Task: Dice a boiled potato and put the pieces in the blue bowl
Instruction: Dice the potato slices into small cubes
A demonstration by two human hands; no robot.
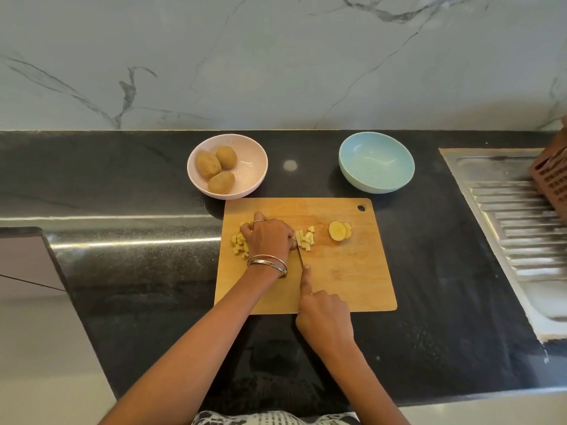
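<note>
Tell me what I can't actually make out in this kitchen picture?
All in the head view:
- What the left hand presses: hidden under the hand.
- Knife handle: wrapped inside the right hand; only the blade shows.
- Brown slotted rack: cut off by the right edge and blurred.
- Sink: runs past the right edge.
- Diced pieces: partly covered by the left hand, too small to count.

Hands: left hand (267,237) steadies potato dice (305,238), right hand (325,314) grips knife (300,256).
</note>
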